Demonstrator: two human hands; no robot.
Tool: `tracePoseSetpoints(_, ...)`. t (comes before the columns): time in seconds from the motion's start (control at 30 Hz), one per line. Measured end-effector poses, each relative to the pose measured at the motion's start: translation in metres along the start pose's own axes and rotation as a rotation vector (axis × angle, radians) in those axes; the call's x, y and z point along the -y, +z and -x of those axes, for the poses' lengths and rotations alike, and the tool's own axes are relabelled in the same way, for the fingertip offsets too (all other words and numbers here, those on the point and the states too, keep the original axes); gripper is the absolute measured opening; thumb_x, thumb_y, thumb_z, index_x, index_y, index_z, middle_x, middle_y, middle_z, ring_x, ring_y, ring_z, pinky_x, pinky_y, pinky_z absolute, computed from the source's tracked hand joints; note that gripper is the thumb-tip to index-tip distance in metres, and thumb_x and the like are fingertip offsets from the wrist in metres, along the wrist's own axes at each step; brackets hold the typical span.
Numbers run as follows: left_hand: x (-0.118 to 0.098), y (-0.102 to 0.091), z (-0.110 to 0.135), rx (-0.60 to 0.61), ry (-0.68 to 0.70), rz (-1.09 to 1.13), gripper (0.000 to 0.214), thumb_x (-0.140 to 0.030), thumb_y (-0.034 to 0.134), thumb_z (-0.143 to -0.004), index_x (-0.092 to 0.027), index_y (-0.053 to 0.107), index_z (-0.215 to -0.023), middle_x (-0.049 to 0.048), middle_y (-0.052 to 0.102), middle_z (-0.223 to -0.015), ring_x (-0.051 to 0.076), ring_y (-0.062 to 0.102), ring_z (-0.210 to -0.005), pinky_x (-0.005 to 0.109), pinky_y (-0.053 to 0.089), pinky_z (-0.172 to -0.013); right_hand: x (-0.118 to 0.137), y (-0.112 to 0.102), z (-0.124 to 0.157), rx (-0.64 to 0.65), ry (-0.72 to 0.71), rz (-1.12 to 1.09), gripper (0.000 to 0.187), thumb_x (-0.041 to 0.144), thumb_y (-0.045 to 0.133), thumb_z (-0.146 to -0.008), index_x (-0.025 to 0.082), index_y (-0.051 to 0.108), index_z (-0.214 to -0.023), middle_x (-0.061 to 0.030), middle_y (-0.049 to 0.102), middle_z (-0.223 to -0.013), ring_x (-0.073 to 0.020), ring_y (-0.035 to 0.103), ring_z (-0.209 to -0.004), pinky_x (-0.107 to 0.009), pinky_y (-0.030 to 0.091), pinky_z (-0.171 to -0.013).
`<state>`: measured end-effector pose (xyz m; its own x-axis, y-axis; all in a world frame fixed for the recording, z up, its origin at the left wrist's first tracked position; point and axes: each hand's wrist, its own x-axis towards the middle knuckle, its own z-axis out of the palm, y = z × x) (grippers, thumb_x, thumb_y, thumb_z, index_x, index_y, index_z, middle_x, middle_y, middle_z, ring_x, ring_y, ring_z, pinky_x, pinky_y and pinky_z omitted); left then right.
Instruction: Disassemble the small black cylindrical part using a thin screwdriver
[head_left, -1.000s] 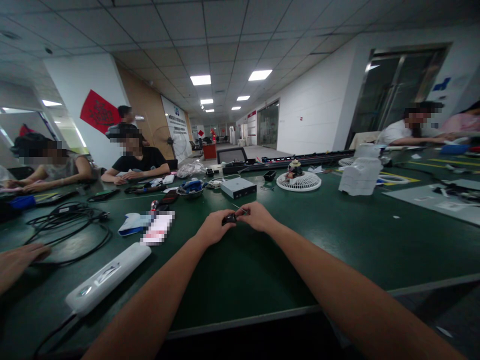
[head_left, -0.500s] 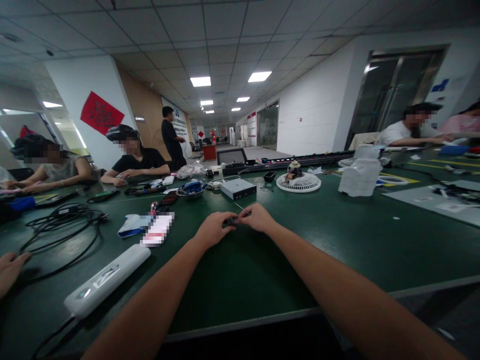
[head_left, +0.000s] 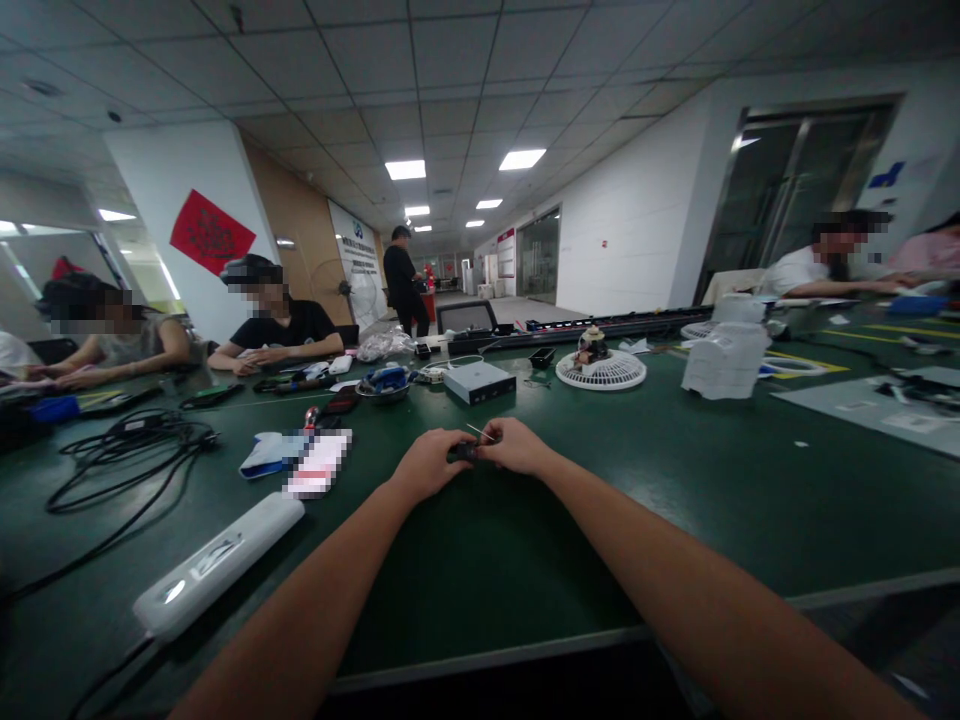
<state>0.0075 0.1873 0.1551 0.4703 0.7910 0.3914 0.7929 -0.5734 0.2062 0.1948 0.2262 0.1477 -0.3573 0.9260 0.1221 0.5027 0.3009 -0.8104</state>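
Both my arms reach out over the dark green table (head_left: 480,560). My left hand (head_left: 424,464) is closed around a small black part (head_left: 463,452) held just above the tabletop. My right hand (head_left: 516,444) is closed in a pinch on a thin metal pin or tool (head_left: 480,433) whose tip sticks up to the left, right at the black part. The two hands touch each other around the part. Most of the part is hidden by my fingers.
A white power strip (head_left: 217,565) lies near my left forearm, with black cables (head_left: 120,450) beyond it. A grey box (head_left: 478,381), a white fan grille (head_left: 601,369) and a white fan body (head_left: 724,355) stand further back. Other people sit along both sides.
Another person's hand at the lower left has pulled out of view. A standing person in the background has walked to the right. My hands stay together on the part.
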Motion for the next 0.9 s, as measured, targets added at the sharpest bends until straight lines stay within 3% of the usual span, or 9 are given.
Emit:
tracePoseSetpoints(0.1,-0.002,-0.001,0.000,-0.009,-0.010,0.001,0.037,-0.025,0.072,-0.077,-0.025,0.067,-0.114,0.0041,0.071,-0.101,0.023,0.064,-0.094,0.034,0.048,-0.086,0.001,0.002,0.000,0.020,0.031,-0.098,0.018,0.019,0.072,-0.072,0.014,0.058,-0.083,0.0012,0.062,-0.071,-0.0069,0.053,-0.047,-0.017,0.042,-0.044)
tracePoseSetpoints(0.27,-0.002,0.000,-0.001,-0.038,-0.048,0.012,0.033,-0.026,0.070,-0.078,-0.025,0.067,-0.110,0.0033,0.072,-0.097,0.022,0.066,-0.091,0.032,0.050,-0.082,0.007,0.004,0.003,0.004,0.011,-0.064,0.020,0.023,0.068,-0.077,0.014,0.060,-0.092,-0.0028,0.067,-0.081,-0.0091,0.057,-0.055,-0.018,0.044,-0.046)
tracePoseSetpoints(0.43,0.004,0.000,0.000,-0.084,-0.199,-0.029,0.031,-0.031,0.070,-0.077,-0.023,0.068,-0.107,0.0052,0.073,-0.096,0.023,0.068,-0.087,0.030,0.050,-0.075,0.006,-0.005,0.001,-0.156,-0.066,0.191,0.015,0.018,0.061,-0.078,0.016,0.067,-0.093,-0.0050,0.071,-0.087,-0.0148,0.064,-0.074,-0.023,0.048,-0.064)
tracePoseSetpoints(0.53,0.007,-0.002,0.001,-0.084,-0.261,-0.056,0.030,-0.032,0.070,-0.076,-0.023,0.068,-0.105,0.0058,0.074,-0.095,0.024,0.068,-0.086,0.031,0.050,-0.073,0.004,-0.011,0.002,-0.119,-0.158,0.337,0.015,0.017,0.060,-0.077,0.019,0.072,-0.085,-0.0035,0.072,-0.086,-0.0162,0.065,-0.078,-0.024,0.047,-0.070)
tracePoseSetpoints(0.9,0.005,-0.002,0.001,-0.071,-0.174,-0.037,0.031,-0.026,0.071,-0.075,-0.024,0.069,-0.105,0.0039,0.073,-0.097,0.023,0.067,-0.091,0.032,0.051,-0.081,0.005,-0.011,0.004,-0.069,-0.201,0.459,0.019,0.018,0.061,-0.075,0.022,0.076,-0.086,-0.0032,0.074,-0.085,-0.0179,0.066,-0.079,-0.025,0.048,-0.070)
